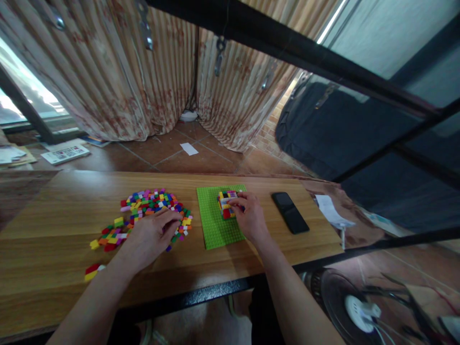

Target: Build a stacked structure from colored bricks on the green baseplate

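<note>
A small structure of coloured toy bricks (225, 209) stands on the green baseplate (212, 230) in the middle of the table. My right hand (249, 214) is closed at its right side, thumb and fingers bent onto the upper bricks and covering part of them. To the left lies a pile of loose toy bricks (147, 201) in many colours. Over the right part of that pile is my left hand (153, 237), its thumb and forefinger brought together in a pinch among the bricks. Anything between those fingertips is too small to make out.
A black phone (290, 212) lies right of the baseplate on the wooden table (53, 225). Some bricks (92, 272) sit apart near the front left. Beyond the table are curtains (161, 72), with a dark metal bar (287, 48) crossing overhead. A power strip (359, 311) is low at right.
</note>
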Tool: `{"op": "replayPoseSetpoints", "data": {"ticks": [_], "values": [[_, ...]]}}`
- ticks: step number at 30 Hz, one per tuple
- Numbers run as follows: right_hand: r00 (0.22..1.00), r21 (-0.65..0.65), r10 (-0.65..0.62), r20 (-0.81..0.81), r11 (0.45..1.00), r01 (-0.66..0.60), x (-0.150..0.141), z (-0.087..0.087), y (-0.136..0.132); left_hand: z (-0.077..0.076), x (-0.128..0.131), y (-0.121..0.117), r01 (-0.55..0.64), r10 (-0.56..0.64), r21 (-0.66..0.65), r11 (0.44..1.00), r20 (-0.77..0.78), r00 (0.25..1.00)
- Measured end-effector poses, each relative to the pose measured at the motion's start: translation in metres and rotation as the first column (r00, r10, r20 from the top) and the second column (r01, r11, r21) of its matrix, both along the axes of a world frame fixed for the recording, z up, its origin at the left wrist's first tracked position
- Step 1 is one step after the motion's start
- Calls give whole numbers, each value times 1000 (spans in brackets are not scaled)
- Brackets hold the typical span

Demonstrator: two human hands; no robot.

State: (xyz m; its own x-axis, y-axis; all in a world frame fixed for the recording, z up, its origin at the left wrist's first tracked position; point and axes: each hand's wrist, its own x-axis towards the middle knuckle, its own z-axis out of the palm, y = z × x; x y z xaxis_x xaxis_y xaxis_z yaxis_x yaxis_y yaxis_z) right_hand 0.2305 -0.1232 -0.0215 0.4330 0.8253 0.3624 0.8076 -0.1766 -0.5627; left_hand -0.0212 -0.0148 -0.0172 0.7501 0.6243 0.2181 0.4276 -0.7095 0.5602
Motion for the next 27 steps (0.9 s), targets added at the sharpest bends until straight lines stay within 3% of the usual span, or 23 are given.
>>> {"op": "replayPoseSetpoints", "data": {"ticks": [10, 16, 20, 27], "values": [[997, 5, -59, -51, 998, 60, 1, -1, 0, 1, 1, 1, 9, -9, -34, 999, -9, 1000], [979, 50, -193, -68, 979, 197, 0, 1, 2, -1, 0, 2, 2, -3, -16, 1000, -13, 1000], [961, 17, -273, -37, 962, 274, -2, -7, 6, 0, 0, 1, 2, -2, -8, 1000, -9, 1000], [960, -2, -271, -72, 962, 271, 1, -22, 14, 3, 0, -1, -11, 11, -15, 1000, 9, 1000]]}}
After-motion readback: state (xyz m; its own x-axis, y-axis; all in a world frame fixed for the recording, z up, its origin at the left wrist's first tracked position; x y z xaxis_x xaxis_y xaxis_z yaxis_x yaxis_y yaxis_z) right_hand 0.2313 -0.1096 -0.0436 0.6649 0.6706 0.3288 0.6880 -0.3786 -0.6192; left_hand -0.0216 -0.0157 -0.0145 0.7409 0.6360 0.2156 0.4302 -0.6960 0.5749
